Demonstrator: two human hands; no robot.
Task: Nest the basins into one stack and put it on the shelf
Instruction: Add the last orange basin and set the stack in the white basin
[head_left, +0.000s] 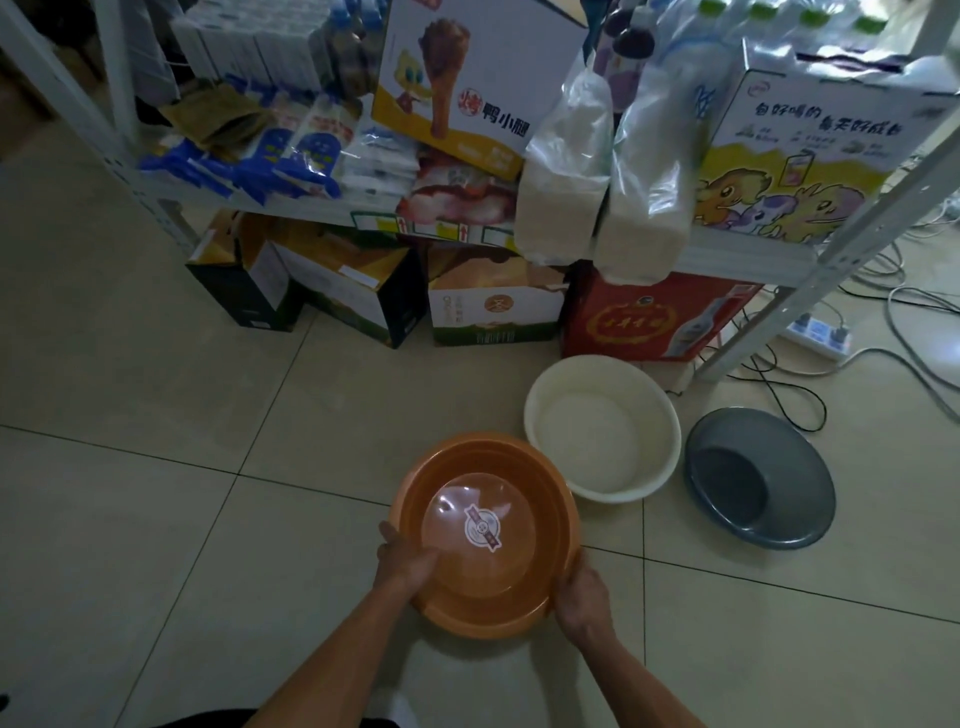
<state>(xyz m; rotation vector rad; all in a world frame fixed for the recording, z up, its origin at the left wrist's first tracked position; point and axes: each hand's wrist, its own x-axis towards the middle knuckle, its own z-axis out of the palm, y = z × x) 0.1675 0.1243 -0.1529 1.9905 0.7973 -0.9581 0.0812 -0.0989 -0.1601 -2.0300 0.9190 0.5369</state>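
Three basins sit on the tiled floor in front of the metal shelf (769, 291): an orange basin (483, 530) nearest the person, a white basin (602, 431) touching its far right rim, and a grey basin (761, 478) just beside the white one, tipped up on one side. The orange one looks to me like two nested already, since a second rim line shows inside it, with a round sticker (480, 527) on the bottom.

The left hand (402, 564) is curled over the near left rim, thumb outside and fingers reaching down the inner wall. The right hand (582, 605) clasps the near right rim from outside; its fingertips are hidden under the lip, so how tight the hold is I cannot tell.

These look like thin moulded plastic: light, a bit flexible at the wall, smooth and slick inside. The rolled rim is the stiffest place to take hold, one hand on each side. The crowded shelf leaves little room for the stack.
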